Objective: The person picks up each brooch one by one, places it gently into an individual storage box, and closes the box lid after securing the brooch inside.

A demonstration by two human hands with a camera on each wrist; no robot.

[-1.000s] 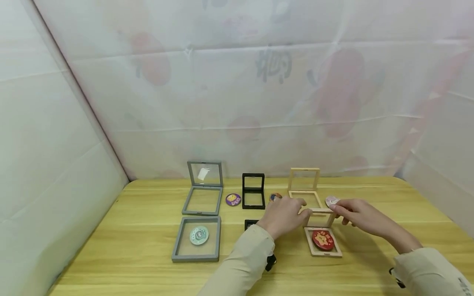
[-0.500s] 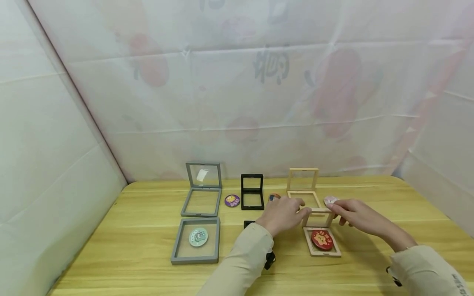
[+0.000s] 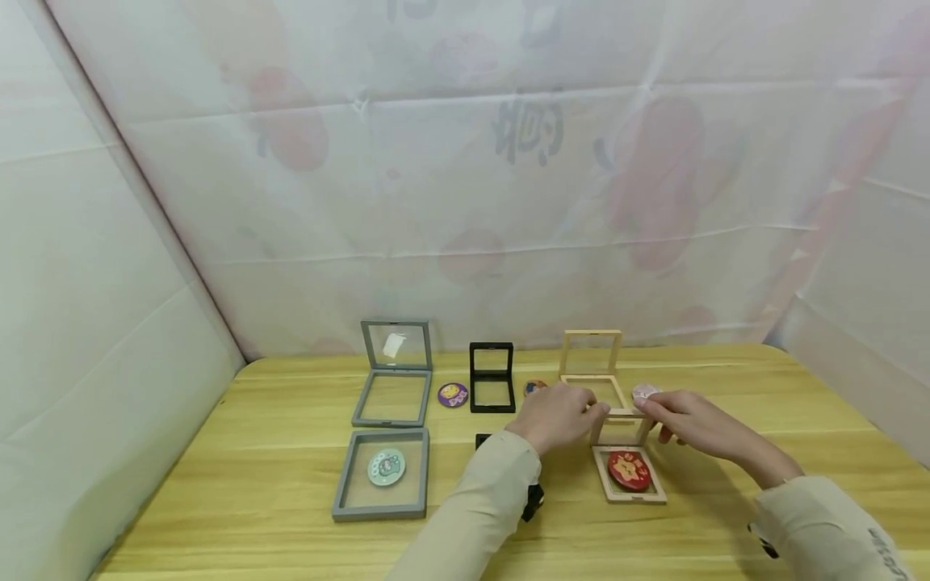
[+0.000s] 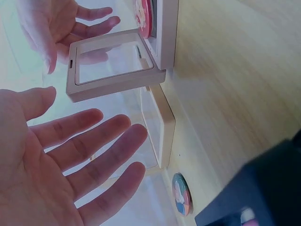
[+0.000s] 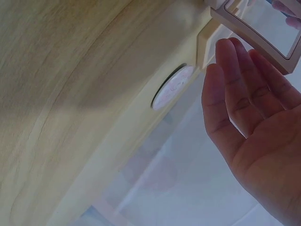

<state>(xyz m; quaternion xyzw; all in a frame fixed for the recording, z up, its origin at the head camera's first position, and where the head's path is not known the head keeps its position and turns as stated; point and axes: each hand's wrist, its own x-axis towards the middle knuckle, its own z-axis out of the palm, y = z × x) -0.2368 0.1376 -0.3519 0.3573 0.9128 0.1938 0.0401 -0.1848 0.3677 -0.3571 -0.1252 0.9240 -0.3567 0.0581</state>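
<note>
A small beige display frame (image 3: 630, 498) lies on the table with its clear-windowed lid (image 4: 115, 84) raised. In its base sits a round red badge (image 3: 629, 471) with a yellow star-shaped figure. My left hand (image 3: 555, 415) is at the lid's left top corner; the left wrist view shows its fingers spread and straight, apart from the lid. At the opposite corner is my right hand (image 3: 705, 424), its fingertips right beside the lid's edge and its fingers gently bent in the right wrist view. Just behind the right fingertips lies a pale pink badge (image 5: 173, 87).
Behind stand opened grey (image 3: 392, 424), black (image 3: 492, 409) and wooden-coloured (image 3: 592, 332) frames. A purple badge (image 3: 453, 394) and an orange-blue badge (image 3: 534, 386) lie between them. Front left, a larger grey frame (image 3: 381, 512) holds a mint badge (image 3: 386, 467). My left forearm mostly hides another black frame (image 3: 482, 440).
The head view has shifted slightly, so everything sits a little further left. Both hands stay at the raised lid, which keeps about the same angle.
</note>
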